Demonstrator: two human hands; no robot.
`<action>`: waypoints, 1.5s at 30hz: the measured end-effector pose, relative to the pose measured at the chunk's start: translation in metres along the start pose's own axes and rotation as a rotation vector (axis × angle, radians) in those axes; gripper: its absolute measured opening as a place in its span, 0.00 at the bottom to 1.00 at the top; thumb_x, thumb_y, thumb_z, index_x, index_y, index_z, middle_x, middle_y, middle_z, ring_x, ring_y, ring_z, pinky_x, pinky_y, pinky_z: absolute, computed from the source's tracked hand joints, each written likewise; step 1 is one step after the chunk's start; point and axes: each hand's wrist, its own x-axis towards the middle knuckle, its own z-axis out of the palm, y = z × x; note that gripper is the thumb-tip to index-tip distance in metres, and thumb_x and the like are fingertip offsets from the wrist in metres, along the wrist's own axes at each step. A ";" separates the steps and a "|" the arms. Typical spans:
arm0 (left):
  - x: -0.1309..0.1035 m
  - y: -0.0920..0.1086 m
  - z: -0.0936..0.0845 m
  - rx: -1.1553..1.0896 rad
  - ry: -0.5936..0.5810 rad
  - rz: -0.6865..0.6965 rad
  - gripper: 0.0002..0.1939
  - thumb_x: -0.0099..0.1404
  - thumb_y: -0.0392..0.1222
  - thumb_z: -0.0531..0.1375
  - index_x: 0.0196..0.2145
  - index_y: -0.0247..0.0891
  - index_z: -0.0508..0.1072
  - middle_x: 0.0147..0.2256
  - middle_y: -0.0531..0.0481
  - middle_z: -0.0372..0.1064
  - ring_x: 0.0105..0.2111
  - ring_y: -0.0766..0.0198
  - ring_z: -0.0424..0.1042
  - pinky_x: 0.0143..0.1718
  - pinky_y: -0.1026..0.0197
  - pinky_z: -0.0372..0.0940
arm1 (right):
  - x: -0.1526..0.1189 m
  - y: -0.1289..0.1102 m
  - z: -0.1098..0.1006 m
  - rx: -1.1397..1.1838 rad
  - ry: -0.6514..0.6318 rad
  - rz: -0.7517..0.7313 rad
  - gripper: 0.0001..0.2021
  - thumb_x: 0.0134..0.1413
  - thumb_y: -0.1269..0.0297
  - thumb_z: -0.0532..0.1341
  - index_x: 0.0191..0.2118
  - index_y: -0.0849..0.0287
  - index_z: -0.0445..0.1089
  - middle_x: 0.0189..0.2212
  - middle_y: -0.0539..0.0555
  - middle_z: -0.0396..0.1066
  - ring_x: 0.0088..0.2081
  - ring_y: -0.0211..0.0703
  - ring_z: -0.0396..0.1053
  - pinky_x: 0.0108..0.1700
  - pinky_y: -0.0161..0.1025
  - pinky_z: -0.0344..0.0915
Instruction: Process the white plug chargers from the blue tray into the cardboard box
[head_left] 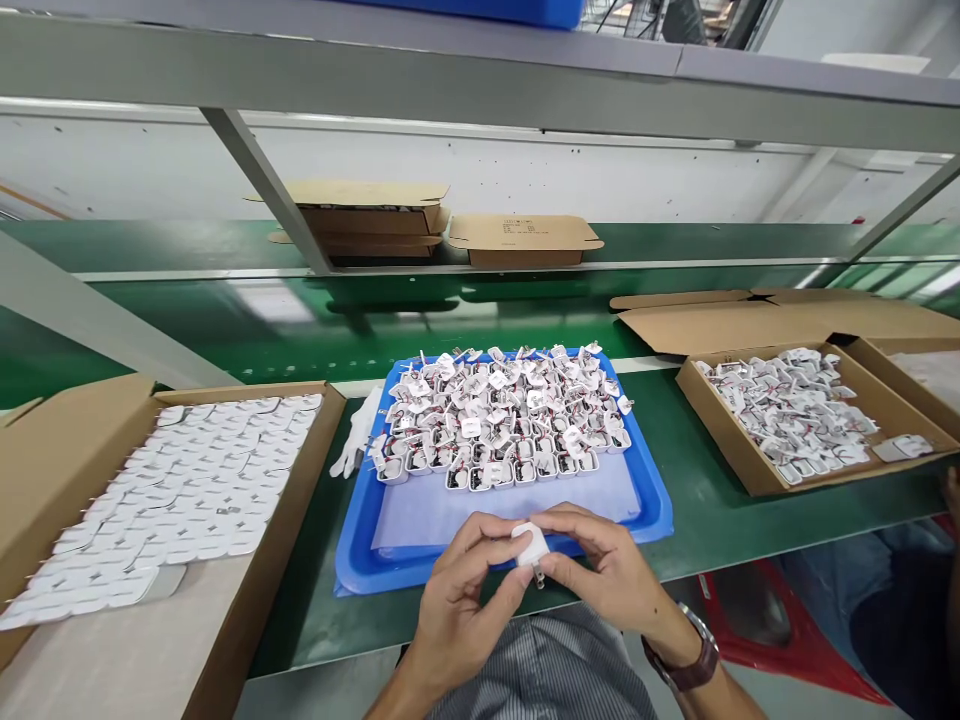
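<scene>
In front of the tray's near edge, my left hand grips the left side of a small white plug adapter. The fingers of my right hand close on the adapter's right side, and metal prongs stick out below it. Just beyond my hands lies a blue tray lined with a pale sheet. Many white adapter housings with loose wired tops fill the tray's far part.
At the left stands a cardboard box with rows of white pieces. Another box at the right holds white wired parts. A white glove lies left of the tray. Beyond is a shelf frame. Part of a person shows at lower right.
</scene>
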 end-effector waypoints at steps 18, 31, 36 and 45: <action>0.014 0.004 -0.008 -0.235 -0.007 -0.337 0.14 0.74 0.44 0.62 0.53 0.46 0.82 0.52 0.43 0.76 0.55 0.52 0.75 0.58 0.54 0.70 | -0.001 0.004 -0.008 0.230 -0.074 0.132 0.20 0.68 0.59 0.65 0.63 0.47 0.72 0.57 0.57 0.75 0.59 0.50 0.76 0.64 0.52 0.71; -0.001 0.030 -0.045 0.072 0.282 -0.171 0.18 0.62 0.39 0.71 0.50 0.41 0.79 0.48 0.43 0.74 0.42 0.58 0.78 0.45 0.59 0.76 | 0.004 0.011 -0.004 -0.076 -0.067 0.237 0.17 0.66 0.51 0.64 0.57 0.46 0.77 0.56 0.56 0.79 0.57 0.52 0.78 0.60 0.41 0.75; -0.036 0.072 -0.165 0.630 0.771 -0.173 0.26 0.61 0.53 0.71 0.54 0.40 0.77 0.50 0.42 0.80 0.47 0.51 0.80 0.51 0.51 0.76 | 0.013 0.029 -0.014 -0.131 -0.083 0.334 0.20 0.60 0.46 0.67 0.54 0.48 0.80 0.53 0.56 0.82 0.57 0.57 0.79 0.53 0.37 0.79; -0.081 0.020 -0.278 1.338 0.518 -0.360 0.18 0.62 0.57 0.66 0.42 0.42 0.81 0.52 0.36 0.77 0.58 0.35 0.70 0.59 0.34 0.67 | 0.010 0.057 -0.027 -0.131 -0.167 0.455 0.23 0.57 0.44 0.69 0.55 0.45 0.80 0.59 0.51 0.78 0.61 0.59 0.74 0.54 0.34 0.77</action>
